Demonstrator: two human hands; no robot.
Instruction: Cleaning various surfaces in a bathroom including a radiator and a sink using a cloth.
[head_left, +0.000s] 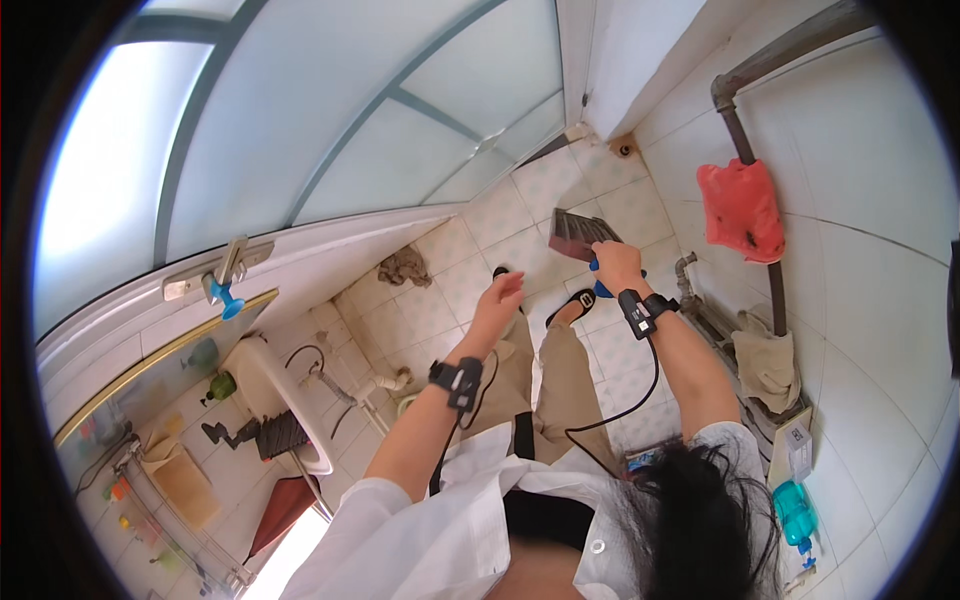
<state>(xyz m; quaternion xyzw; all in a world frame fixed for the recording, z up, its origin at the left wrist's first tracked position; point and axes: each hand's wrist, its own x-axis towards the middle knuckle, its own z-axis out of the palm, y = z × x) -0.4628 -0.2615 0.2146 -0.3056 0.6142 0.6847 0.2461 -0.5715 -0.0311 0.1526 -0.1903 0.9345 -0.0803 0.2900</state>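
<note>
My right hand (619, 267) is closed around the blue part of a dark, reddish-brown ribbed object (581, 234), held above the tiled floor; its exact kind is unclear. The blue part (600, 289) shows beside and below my fingers. My left hand (504, 294) hangs in front of my left leg, fingers loosely apart, holding nothing. Each wrist wears a black strapped device with a cable. Below my hands are my black shoes (576, 304) on the pale tiles.
A crumpled brown cloth (405, 267) lies on the floor by the left wall. A white washbasin (289, 397) stands at lower left, a frosted-glass door (360, 142) at upper left. On the right are a pipe (777, 300) with a red cloth (741, 211) and a radiator (716, 330).
</note>
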